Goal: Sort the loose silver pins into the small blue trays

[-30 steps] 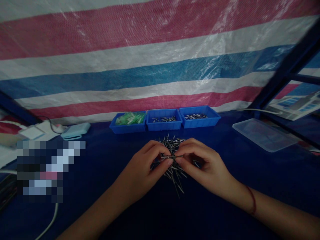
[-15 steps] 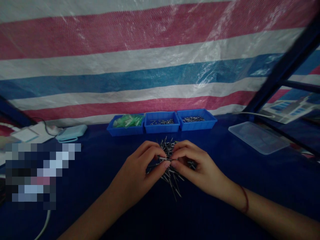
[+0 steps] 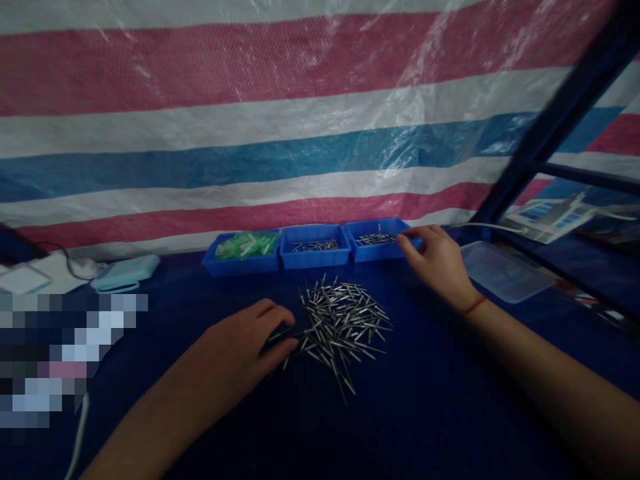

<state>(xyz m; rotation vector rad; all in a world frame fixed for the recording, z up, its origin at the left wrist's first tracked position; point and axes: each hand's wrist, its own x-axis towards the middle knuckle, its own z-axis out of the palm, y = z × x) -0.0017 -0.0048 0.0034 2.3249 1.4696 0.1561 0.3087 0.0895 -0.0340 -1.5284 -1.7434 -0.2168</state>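
A loose pile of blind rivets (image 3: pixel 345 320), thin and silvery, lies on the dark blue table. At its left edge is my left hand (image 3: pixel 250 343), thumb and index finger apart around a gap. A thin rivet shows in that gap, apparently not gripped. My right hand (image 3: pixel 437 263) hovers at the right rim of the right blue bin (image 3: pixel 383 251), thumb and forefinger slightly apart, with nothing visible between them. Several rivets (image 3: pixel 373 238) lie in that bin, one of them standing up.
Beside it are a middle blue bin (image 3: pixel 315 259) holding similar metal pieces and a left blue bin (image 3: pixel 243 265) with green plastic packets (image 3: pixel 247 245). A clear plastic lid (image 3: pixel 507 272) lies right. A light-blue case (image 3: pixel 127 272) sits left. Striped sheeting (image 3: pixel 250 160) hangs behind.
My hands have parted from over the pile. The right one moved forward and right to the right bin; the left one drew back left, its fingers spreading. The view shifted slightly.
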